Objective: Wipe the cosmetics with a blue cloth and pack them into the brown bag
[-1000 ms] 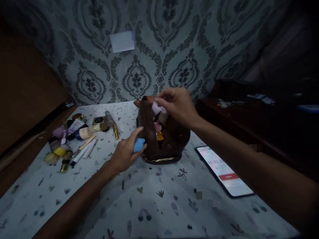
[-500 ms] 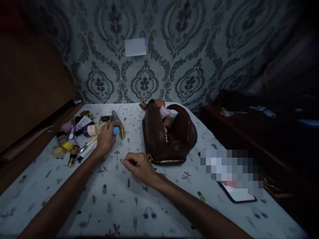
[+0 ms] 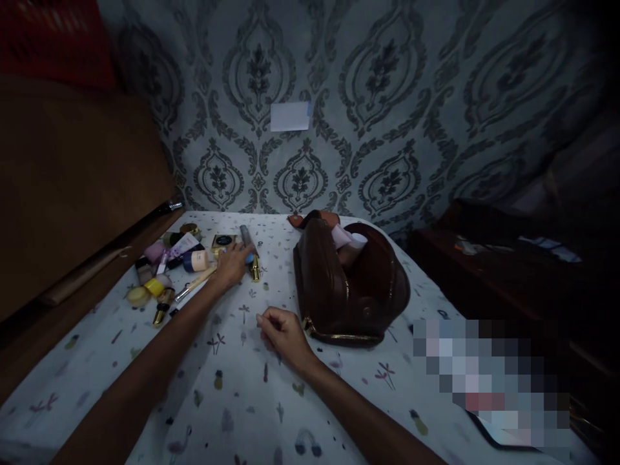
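Note:
My left hand (image 3: 231, 265) reaches into a group of cosmetics, its fingers curled over an item with a blue end (image 3: 249, 258), the rest of which the hand hides. Right beside it lies a clear tube with a gold cap (image 3: 255, 268). A square black-and-gold compact (image 3: 223, 241) is just behind the fingers, and a makeup brush (image 3: 194, 285) runs out from under the hand. My right hand (image 3: 285, 337) is loosely closed over the cloth, with nothing visible in it. Near it stands a brown makeup bag (image 3: 322, 284), unzipped, with a white-capped bottle (image 3: 356, 244) and a pink item inside.
Left of my hand are a dark-blue and beige bottle (image 3: 196, 261), a yellow-banded jar (image 3: 155, 285) and a gold-capped bottle (image 3: 163, 307). A phone (image 3: 504, 429), mostly blurred out, lies at the right. A wooden board (image 3: 82, 194) borders the left side; patterned wall rises behind.
The view has turned slightly left and up. My left hand has shifted a little right over the blue-ended item, nearer the gold-capped tube. My right hand stays closed near the bag.

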